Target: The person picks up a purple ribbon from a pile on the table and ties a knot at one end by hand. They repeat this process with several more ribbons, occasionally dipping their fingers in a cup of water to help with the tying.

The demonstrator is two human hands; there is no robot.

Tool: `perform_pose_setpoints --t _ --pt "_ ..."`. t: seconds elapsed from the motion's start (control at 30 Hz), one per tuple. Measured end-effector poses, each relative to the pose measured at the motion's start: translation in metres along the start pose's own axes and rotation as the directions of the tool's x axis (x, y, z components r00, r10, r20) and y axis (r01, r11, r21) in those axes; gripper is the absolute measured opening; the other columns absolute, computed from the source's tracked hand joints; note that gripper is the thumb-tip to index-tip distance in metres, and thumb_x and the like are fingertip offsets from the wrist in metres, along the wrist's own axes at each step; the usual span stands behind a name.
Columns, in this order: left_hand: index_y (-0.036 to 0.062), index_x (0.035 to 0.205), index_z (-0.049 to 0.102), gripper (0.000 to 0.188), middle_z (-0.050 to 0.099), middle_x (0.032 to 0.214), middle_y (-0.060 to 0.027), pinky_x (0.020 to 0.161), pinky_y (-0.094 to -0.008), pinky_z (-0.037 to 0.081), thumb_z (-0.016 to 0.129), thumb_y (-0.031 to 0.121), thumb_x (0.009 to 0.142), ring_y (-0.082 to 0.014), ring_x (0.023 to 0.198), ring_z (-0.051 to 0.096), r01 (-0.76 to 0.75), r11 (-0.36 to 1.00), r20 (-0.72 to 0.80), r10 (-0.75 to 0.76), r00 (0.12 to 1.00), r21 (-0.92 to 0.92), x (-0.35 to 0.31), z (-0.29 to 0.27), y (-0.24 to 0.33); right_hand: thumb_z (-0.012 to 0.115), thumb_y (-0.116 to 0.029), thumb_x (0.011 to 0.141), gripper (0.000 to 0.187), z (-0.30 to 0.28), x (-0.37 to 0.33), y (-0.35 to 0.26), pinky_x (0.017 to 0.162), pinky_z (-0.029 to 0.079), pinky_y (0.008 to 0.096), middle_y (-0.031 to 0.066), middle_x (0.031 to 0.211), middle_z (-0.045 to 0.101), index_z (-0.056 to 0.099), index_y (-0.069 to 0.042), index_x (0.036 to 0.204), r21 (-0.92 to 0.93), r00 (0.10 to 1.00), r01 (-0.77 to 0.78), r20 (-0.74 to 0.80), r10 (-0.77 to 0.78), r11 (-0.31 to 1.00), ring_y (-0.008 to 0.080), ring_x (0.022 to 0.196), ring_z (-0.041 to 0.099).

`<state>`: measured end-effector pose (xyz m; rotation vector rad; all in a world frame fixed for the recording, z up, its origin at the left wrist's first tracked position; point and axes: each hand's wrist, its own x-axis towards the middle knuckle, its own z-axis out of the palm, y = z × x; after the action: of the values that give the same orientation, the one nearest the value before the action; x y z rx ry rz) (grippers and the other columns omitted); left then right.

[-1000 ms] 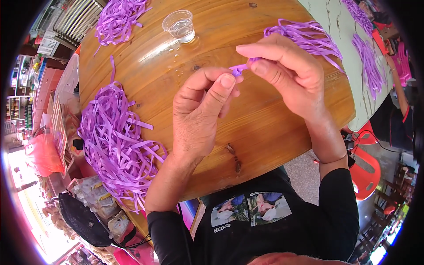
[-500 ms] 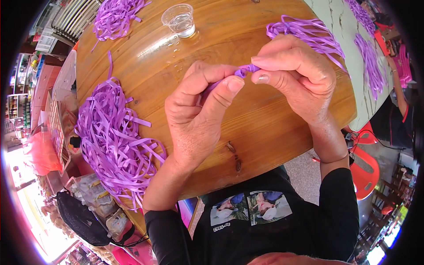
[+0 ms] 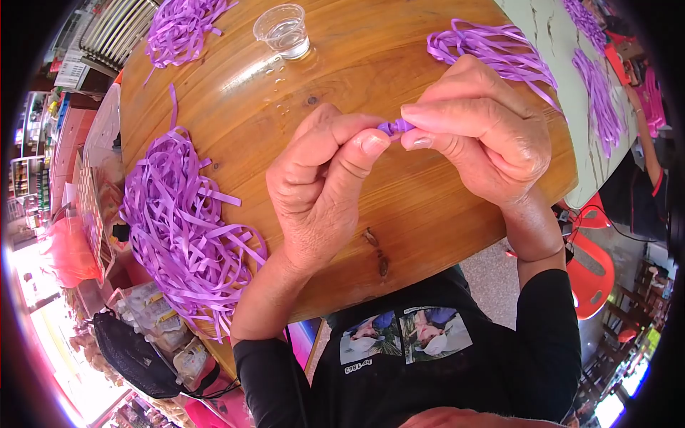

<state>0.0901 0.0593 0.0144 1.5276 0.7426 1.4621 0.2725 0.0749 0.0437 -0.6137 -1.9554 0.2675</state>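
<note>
Your left hand [image 3: 314, 182] and right hand [image 3: 492, 135] each pinch, thumb against forefinger, a purple ribbon [image 3: 395, 128] over the wooden table [image 3: 435, 221]; its curled part shows between them. From it, a loose ribbon heap [image 3: 178, 221] lies at eight o'clock, a clear cup [image 3: 283, 33] at ten, a ribbon bundle [image 3: 496, 53] at two. Judged light, pliable, possibly slippery, prone to creasing: grip close on either side of the curl, lightly.
</note>
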Motion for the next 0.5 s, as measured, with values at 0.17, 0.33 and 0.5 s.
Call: perform_pose_setpoints --t 0.17,0.33,0.5 --pt "-0.002 0.092 0.066 0.009 0.051 0.07 0.0003 0.056 -0.0194 0.032 0.064 0.002 0.084 -0.0064 0.062 0.039 -0.007 1.0 0.012 0.007 1.0 -0.022 0.001 -0.0001 -0.0001 0.074 0.003 0.066 0.026 0.0002 -0.0005 0.0006 0.054 0.045 0.0243 0.0096 0.078 0.062 0.067 0.003 0.09 -0.02 0.999 0.037 0.01 -0.037 0.999 0.0166 0.064 0.058" --pt "-0.0011 0.094 0.066 0.011 0.051 0.076 -0.001 0.065 -0.0221 0.033 0.06 0.006 0.087 -0.0083 0.072 0.042 0.072 0.997 0.064 -0.074 0.995 0.032 -0.0015 -0.0021 0.0032 0.075 0.002 0.064 0.025 0.0002 -0.0015 0.0006 0.053 0.044 0.0226 0.0081 0.077 0.062 0.067 0.001 0.088 -0.035 0.998 0.054 0.013 -0.054 0.998 0.0158 0.064 0.058" --pt "-0.0016 0.091 0.067 0.008 0.052 0.07 -0.0005 0.058 -0.02 0.035 0.064 0.001 0.084 -0.0075 0.064 0.044 0.02 0.999 0.06 -0.018 0.998 -0.037 -0.0004 -0.0005 0.0003 0.076 -0.001 0.061 0.027 -0.0024 0.0019 0.0015 0.05 0.043 0.0225 0.007 0.075 0.062 0.068 0.0 0.087 -0.045 0.994 0.101 0.033 -0.1 0.994 0.0154 0.061 0.058"
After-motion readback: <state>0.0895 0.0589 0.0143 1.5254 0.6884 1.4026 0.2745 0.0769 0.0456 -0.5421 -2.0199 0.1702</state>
